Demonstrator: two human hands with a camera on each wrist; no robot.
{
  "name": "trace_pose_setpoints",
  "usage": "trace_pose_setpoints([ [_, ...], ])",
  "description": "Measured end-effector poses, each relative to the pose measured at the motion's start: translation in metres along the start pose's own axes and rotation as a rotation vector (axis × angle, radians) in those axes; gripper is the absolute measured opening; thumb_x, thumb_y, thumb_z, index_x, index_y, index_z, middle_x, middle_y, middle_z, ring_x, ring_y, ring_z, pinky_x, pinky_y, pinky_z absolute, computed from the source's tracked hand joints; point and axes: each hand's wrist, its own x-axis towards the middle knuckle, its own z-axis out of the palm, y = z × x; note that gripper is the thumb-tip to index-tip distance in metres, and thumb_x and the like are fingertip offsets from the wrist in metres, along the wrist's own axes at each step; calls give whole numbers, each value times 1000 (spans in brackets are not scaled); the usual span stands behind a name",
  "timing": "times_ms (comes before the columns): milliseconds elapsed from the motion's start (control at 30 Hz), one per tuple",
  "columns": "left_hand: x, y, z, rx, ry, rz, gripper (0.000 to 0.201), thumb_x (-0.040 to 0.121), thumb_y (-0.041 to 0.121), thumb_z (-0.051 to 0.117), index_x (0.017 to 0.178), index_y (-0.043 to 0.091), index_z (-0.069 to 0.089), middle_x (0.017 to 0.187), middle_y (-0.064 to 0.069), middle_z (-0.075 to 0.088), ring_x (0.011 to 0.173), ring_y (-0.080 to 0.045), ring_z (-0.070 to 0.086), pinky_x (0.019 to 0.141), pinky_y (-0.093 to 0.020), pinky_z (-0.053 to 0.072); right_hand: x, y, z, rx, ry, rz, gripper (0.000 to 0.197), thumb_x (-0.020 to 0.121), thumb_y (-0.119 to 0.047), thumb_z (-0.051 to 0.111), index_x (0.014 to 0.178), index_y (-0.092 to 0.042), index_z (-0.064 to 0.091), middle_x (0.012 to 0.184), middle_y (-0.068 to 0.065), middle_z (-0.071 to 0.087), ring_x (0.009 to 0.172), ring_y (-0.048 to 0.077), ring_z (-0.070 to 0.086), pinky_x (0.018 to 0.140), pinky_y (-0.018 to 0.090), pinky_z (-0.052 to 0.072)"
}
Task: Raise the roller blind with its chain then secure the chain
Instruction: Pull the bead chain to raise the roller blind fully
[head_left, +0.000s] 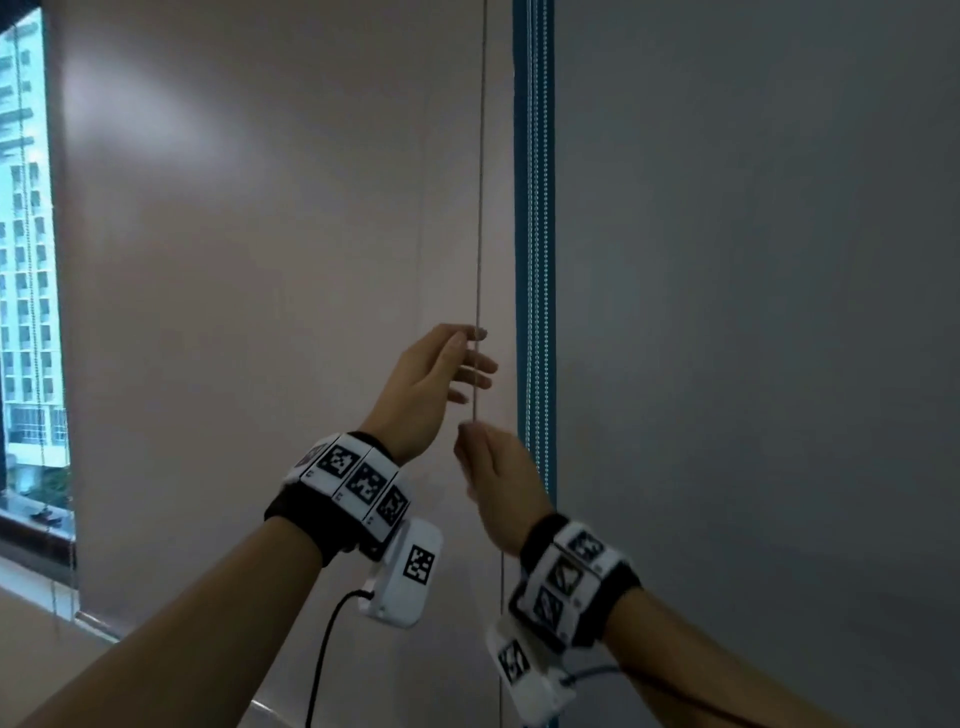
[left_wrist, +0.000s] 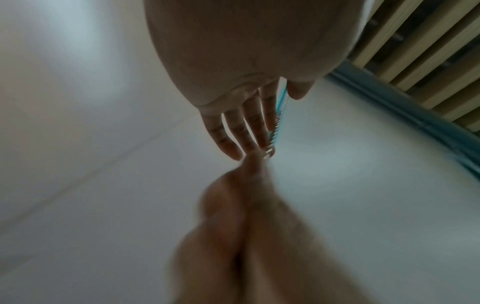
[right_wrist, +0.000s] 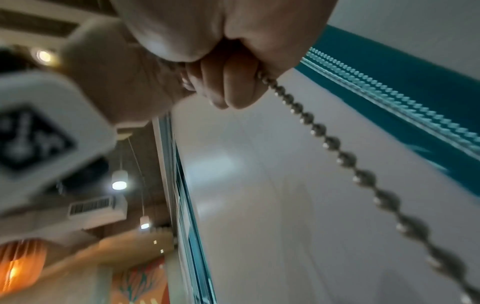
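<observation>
A thin bead chain (head_left: 480, 208) hangs straight down in front of the pale roller blind (head_left: 260, 260). My left hand (head_left: 470, 338) is the upper one; its thumb and forefinger pinch the chain while the other fingers stay straight. Just below, my right hand (head_left: 465, 428) grips the same chain. In the right wrist view the curled fingers of my right hand (right_wrist: 233, 86) close round the chain (right_wrist: 363, 176), which runs off to the lower right. The left wrist view shows my left hand (left_wrist: 283, 111) from beneath, with the blurred right hand (left_wrist: 254, 164) under it.
The blind's bottom rail (head_left: 98, 626) hangs low at the left, near the sill. A strip of window (head_left: 26, 260) shows at the far left. A teal frame (head_left: 522, 156) carrying other chains (head_left: 537, 260) separates this blind from a grey blind (head_left: 753, 312) on the right.
</observation>
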Motion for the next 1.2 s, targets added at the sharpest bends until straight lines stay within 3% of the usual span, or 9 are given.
trace_pose_setpoints([
  [167, 10, 11, 11, -231, -9, -43, 31, 101, 22, 28, 117, 4, 48, 76, -9, 56, 58, -19, 53, 54, -30, 46, -67, 49, 19, -18, -214, 118, 39, 97, -38, 35, 62, -24, 44, 53, -15, 43, 53, 3, 34, 56, 27, 30],
  [400, 3, -3, 10, -215, 10, -83, 33, 101, 26, 26, 73, 16, 40, 52, 6, 27, 42, -10, 17, 39, -20, 14, -57, 53, 1, 107, -483, 333, 43, 99, -37, 38, 65, -27, 62, 56, -4, 48, 48, 7, 42, 52, 23, 37],
  [533, 1, -3, 16, -212, -4, -100, 32, 101, 27, 26, 74, 16, 39, 52, 6, 28, 40, -9, 18, 38, -19, 14, -34, 50, -9, 219, -473, 278, 20, 92, -27, 48, 98, -16, 63, 92, 30, 62, 81, 28, 61, 76, 37, 50],
  [733, -46, -43, 36, -141, 15, -172, 31, 100, 25, 31, 72, 14, 40, 54, 5, 32, 44, -9, 27, 37, -20, 23, -19, 40, -17, 289, -325, 250, 33, 69, -5, 43, 95, -15, 62, 75, 6, 63, 66, 12, 58, 61, 20, 44],
  [900, -111, -102, 62, -136, -48, -510, 29, 92, 30, 44, 67, 16, 49, 47, 8, 47, 51, -18, 34, 49, -27, 26, 25, 1, -30, 436, -159, 200, 38, 90, -14, 36, 120, 4, 51, 89, 16, 63, 81, 28, 62, 79, 38, 50],
  [967, -120, -111, 63, -79, -105, -583, 20, 90, 16, 48, 72, 13, 56, 57, 5, 60, 62, -24, 49, 60, -34, 45, 39, -15, -29, 453, -105, 153, 36, 101, -26, 29, 106, -2, 56, 68, 6, 54, 58, 18, 53, 58, 30, 45],
  [1033, -116, -115, 56, -50, -193, -538, 27, 91, 3, 46, 78, 21, 60, 68, 13, 67, 74, -6, 62, 81, -33, 54, 44, -16, -23, 347, -32, 73, 38, 102, -32, 29, 79, -15, 54, 53, -4, 36, 44, 11, 32, 42, 22, 28],
  [1100, -92, -99, 45, 2, -245, -468, 30, 92, 1, 47, 81, 24, 63, 66, 18, 66, 69, 9, 60, 78, -24, 50, 37, -6, -13, 184, 4, 1, 38, 100, -35, 32, 68, -21, 46, 50, -9, 33, 43, 7, 29, 43, 23, 26],
  [1200, -42, -58, 21, -98, -127, -303, 32, 87, 4, 47, 78, 21, 72, 65, 9, 71, 68, -3, 65, 70, -29, 52, 25, 15, -7, 1, -33, -51, 40, 100, -33, 33, 67, -14, 46, 55, -7, 39, 50, 8, 34, 54, 28, 30],
])
